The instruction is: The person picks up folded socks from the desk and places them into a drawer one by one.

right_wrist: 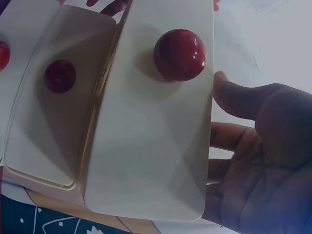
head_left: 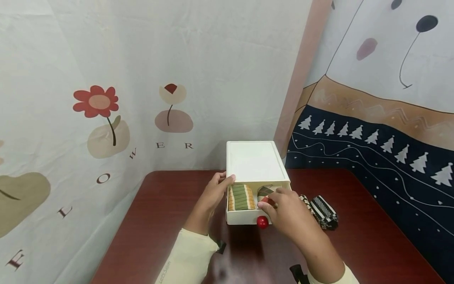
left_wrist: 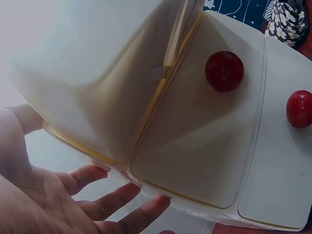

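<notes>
A white chest of drawers [head_left: 256, 161] stands on the table, its top drawer [head_left: 242, 217] pulled out towards me. Inside, a green-and-yellow striped cloth roll [head_left: 242, 197] lies on the left. On the right, my right hand [head_left: 289, 209] reaches over the drawer front and grips a plaid cloth roll [head_left: 264, 191], partly covered by the fingers. My left hand [head_left: 214, 193] rests against the chest's left side, thumb at the top front corner. In the left wrist view its extended fingers [left_wrist: 114, 197] touch the side edge. The drawer front carries a red knob [right_wrist: 180, 55].
Right of the chest lie a black-and-white striped cloth roll [head_left: 324, 211] and a floral one [left_wrist: 287, 22]. Two lower drawers, the middle one [left_wrist: 195, 141] and the bottom one [left_wrist: 280, 170], sit closed, each with a red knob. Printed curtains [head_left: 220, 79] hang behind the dark red table [head_left: 159, 221].
</notes>
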Motion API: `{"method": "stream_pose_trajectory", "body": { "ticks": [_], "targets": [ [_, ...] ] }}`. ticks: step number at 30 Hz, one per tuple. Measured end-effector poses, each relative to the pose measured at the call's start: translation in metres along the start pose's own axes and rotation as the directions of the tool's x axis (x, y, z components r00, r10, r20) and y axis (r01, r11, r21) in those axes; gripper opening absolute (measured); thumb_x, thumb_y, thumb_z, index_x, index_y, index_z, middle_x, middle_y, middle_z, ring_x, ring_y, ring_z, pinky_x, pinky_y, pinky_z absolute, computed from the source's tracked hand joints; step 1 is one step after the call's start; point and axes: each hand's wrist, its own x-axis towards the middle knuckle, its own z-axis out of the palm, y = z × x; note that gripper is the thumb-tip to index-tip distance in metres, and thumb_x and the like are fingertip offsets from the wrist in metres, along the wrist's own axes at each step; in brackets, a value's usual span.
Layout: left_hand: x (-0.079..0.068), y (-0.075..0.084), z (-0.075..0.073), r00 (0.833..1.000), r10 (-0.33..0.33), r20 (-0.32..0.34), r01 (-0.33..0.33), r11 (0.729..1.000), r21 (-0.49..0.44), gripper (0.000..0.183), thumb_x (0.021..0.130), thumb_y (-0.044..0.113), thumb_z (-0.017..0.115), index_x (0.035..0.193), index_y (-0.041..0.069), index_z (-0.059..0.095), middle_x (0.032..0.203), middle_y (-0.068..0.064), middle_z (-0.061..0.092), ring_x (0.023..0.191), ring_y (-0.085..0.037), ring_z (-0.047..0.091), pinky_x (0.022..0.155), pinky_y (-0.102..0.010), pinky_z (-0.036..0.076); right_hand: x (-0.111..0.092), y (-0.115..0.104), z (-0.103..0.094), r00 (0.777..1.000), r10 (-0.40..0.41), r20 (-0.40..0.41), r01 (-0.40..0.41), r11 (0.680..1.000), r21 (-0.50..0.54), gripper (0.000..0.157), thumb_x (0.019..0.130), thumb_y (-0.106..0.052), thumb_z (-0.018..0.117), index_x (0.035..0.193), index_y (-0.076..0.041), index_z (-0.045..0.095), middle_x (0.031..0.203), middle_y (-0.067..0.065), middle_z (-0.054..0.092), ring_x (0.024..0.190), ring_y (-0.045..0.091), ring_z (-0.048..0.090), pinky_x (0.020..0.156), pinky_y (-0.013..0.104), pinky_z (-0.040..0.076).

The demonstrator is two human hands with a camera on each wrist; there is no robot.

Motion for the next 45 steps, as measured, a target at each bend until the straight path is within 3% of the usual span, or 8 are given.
{"method": "stream_pose_trajectory", "body": {
  "ticks": [4, 10, 16, 18, 25, 28, 38, 45],
  "targets": [
    [0.000, -0.001, 0.000, 1.000, 0.010, -0.004, -0.010, 1.000, 0.007, 0.061, 0.108, 0.038, 0.064, 0.153, 0.001, 0.050, 0.151, -0.026, 0.057, 0.137, -0.037, 0.057, 0.122, -0.057, 0.041, -0.011, -0.003, 0.007, 0.976, -0.065, -0.208, 0.064, 0.998, -0.011, 0.025, 0.096, -0.028, 0.086, 0.111, -0.008, 0.082, 0.126, 0.016, 0.073, 0.120, 0.038, 0.068, 0.091, 0.061, 0.061],
    [-0.002, -0.001, -0.002, 1.000, 0.006, -0.007, -0.006, 1.000, 0.005, 0.061, 0.108, 0.038, 0.064, 0.153, 0.000, 0.049, 0.151, -0.026, 0.056, 0.137, -0.037, 0.057, 0.122, -0.058, 0.041, -0.027, -0.008, 0.030, 0.776, -0.270, -0.569, 0.282, 0.957, -0.070, 0.015, 0.090, -0.013, 0.086, 0.101, -0.005, 0.080, 0.103, 0.010, 0.073, 0.096, 0.028, 0.065, 0.079, 0.045, 0.058],
    [-0.003, 0.000, -0.003, 1.000, -0.002, -0.014, 0.002, 1.000, 0.003, 0.061, 0.108, 0.038, 0.063, 0.154, 0.000, 0.048, 0.152, -0.027, 0.055, 0.137, -0.038, 0.057, 0.123, -0.060, 0.041, -0.040, -0.004, 0.051, 0.695, -0.247, -0.675, 0.282, 0.958, -0.059, 0.014, 0.097, -0.021, 0.075, 0.101, -0.007, 0.077, 0.080, 0.000, 0.067, 0.062, 0.011, 0.058, 0.054, 0.029, 0.047],
    [-0.004, 0.000, -0.004, 1.000, -0.004, -0.020, 0.004, 1.000, 0.003, 0.061, 0.108, 0.039, 0.063, 0.154, 0.000, 0.049, 0.152, -0.026, 0.055, 0.137, -0.038, 0.057, 0.124, -0.060, 0.040, -0.043, -0.002, 0.057, 0.692, -0.226, -0.686, 0.254, 0.965, -0.062, 0.017, 0.096, -0.024, 0.076, 0.098, -0.007, 0.075, 0.074, -0.003, 0.063, 0.056, 0.006, 0.052, 0.049, 0.026, 0.042],
    [-0.004, -0.002, -0.005, 0.999, -0.012, -0.029, 0.012, 1.000, 0.002, 0.061, 0.107, 0.040, 0.064, 0.153, 0.002, 0.050, 0.151, -0.025, 0.056, 0.137, -0.037, 0.057, 0.124, -0.061, 0.039, -0.061, -0.007, 0.076, 0.817, 0.006, -0.577, 0.011, 1.000, 0.026, 0.027, 0.082, -0.030, 0.094, 0.092, -0.016, 0.073, 0.069, -0.010, 0.068, 0.054, 0.010, 0.059, 0.049, 0.031, 0.041],
    [-0.003, -0.002, -0.005, 0.999, -0.014, -0.029, 0.014, 1.000, 0.013, 0.062, 0.107, 0.041, 0.064, 0.154, 0.003, 0.050, 0.152, -0.024, 0.057, 0.138, -0.036, 0.057, 0.124, -0.061, 0.039, -0.063, -0.008, 0.081, 0.842, 0.069, -0.534, -0.046, 0.997, 0.056, 0.027, 0.082, -0.031, 0.095, 0.094, -0.020, 0.074, 0.073, -0.009, 0.074, 0.057, 0.017, 0.066, 0.050, 0.035, 0.043],
    [0.000, 0.003, -0.001, 1.000, -0.018, -0.019, 0.019, 0.999, 0.027, 0.060, 0.106, 0.042, 0.065, 0.153, 0.006, 0.052, 0.152, -0.022, 0.058, 0.140, -0.036, 0.057, 0.124, -0.060, 0.040, -0.051, -0.003, 0.086, 0.780, 0.005, -0.626, 0.022, 0.999, 0.035, 0.023, 0.078, -0.018, 0.093, 0.093, -0.015, 0.076, 0.074, 0.000, 0.079, 0.054, 0.022, 0.067, 0.047, 0.038, 0.045],
    [-0.001, 0.006, 0.000, 0.999, -0.030, -0.023, 0.031, 0.999, 0.044, 0.061, 0.107, 0.043, 0.063, 0.154, 0.005, 0.051, 0.153, -0.023, 0.057, 0.144, -0.039, 0.054, 0.126, -0.064, 0.036, -0.041, -0.004, 0.081, 0.802, 0.043, -0.596, -0.010, 0.998, 0.058, 0.019, 0.080, -0.018, 0.090, 0.090, -0.014, 0.075, 0.074, 0.001, 0.078, 0.054, 0.023, 0.067, 0.047, 0.040, 0.044]
  ]
}}
